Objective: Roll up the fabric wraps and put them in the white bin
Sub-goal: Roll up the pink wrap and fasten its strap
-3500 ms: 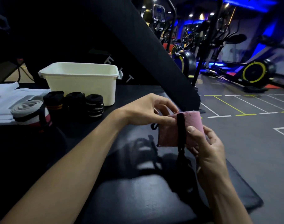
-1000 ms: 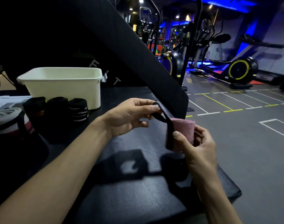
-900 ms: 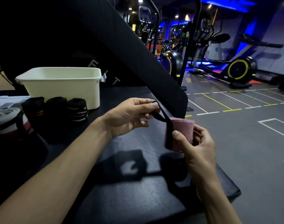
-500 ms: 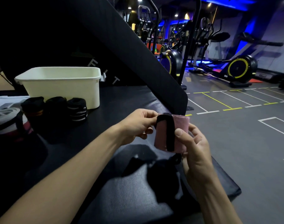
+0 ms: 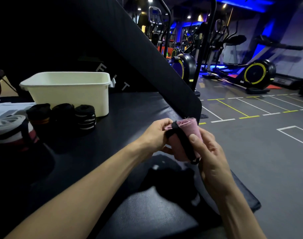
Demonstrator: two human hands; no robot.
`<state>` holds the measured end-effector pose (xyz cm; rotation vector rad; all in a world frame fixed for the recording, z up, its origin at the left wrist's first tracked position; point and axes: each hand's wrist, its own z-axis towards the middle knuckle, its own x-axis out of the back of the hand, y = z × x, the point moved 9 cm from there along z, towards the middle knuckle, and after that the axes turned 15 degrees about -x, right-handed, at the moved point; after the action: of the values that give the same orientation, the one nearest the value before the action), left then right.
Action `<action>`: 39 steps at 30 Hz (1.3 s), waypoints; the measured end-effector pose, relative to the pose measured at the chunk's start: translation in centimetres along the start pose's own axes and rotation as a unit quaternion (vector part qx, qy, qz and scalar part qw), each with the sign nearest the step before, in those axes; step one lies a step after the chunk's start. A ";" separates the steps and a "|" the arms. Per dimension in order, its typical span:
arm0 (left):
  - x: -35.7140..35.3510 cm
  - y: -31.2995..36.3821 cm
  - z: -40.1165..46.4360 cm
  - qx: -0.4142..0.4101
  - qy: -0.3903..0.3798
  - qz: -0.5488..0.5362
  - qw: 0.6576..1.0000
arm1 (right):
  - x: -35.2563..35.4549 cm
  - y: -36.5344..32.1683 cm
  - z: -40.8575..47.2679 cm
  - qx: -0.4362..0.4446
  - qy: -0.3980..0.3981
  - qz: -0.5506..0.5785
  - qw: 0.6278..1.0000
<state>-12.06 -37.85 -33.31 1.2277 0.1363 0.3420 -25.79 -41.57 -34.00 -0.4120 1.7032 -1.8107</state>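
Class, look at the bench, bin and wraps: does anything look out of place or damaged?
Only slightly: the pink rolled wrap, held by both hands, shows frayed threads at its top edge. Nothing else stands out.

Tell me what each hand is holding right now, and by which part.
Both hold the rolled pink wrap. The left hand pinches its upper left end by the black strap; the right hand grips its right side, thumb on the front.
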 end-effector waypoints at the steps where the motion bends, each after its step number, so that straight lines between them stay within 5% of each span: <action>1: 0.1 0.0 0.0 -0.002 0.007 -0.005 1.000 | 0.1 0.0 0.1 -0.001 -0.010 -0.009 1.000; 12: 0.2 0.9 0.6 -0.030 0.020 -0.001 0.999 | 0.8 0.1 0.4 0.039 0.032 -0.015 0.999; 16: 1.4 1.8 0.8 -0.088 0.101 0.014 0.991 | 0.3 -0.8 -0.4 0.083 0.096 -0.054 0.990; 19: 2.1 2.5 0.8 -0.127 0.130 0.065 0.981 | 1.6 -1.3 -1.0 0.111 0.194 -0.060 0.973; 27: 2.7 4.4 -0.5 -0.190 0.190 0.208 0.940 | 0.5 -0.2 -1.2 0.075 0.239 -0.146 0.957; 39: 0.4 4.3 -0.7 -0.203 0.121 0.253 0.938 | 0.7 -0.2 -1.4 0.042 0.234 -0.192 0.952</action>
<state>-12.67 -35.80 -29.50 0.7910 -0.0440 0.9241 -27.23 -40.93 -34.13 -0.3078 1.9445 -2.4063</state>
